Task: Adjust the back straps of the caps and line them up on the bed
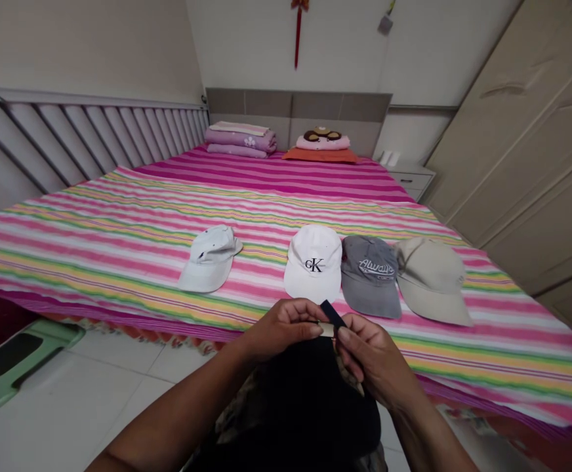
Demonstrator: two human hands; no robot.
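My left hand (283, 328) pinches a pale buckle (326, 330), my right hand (375, 360) the dark strap (332, 313), above what looks like a black cap (310, 387) before me. The strap's end sticks up, so it seems unfinished; four caps (313, 252) lie on the bed (143, 236).

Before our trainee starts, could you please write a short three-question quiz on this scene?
1. How many caps lie on the striped cover?
2. True or false: the grey "Always" cap lies between the white cap with black letters and the beige cap.
3. What do the left hand and right hand hold between them: (a) a folded quilt, (b) a dark strap with a pale piece beside it, or (c) a green stool?

Key: 1. four; 2. true; 3. b.
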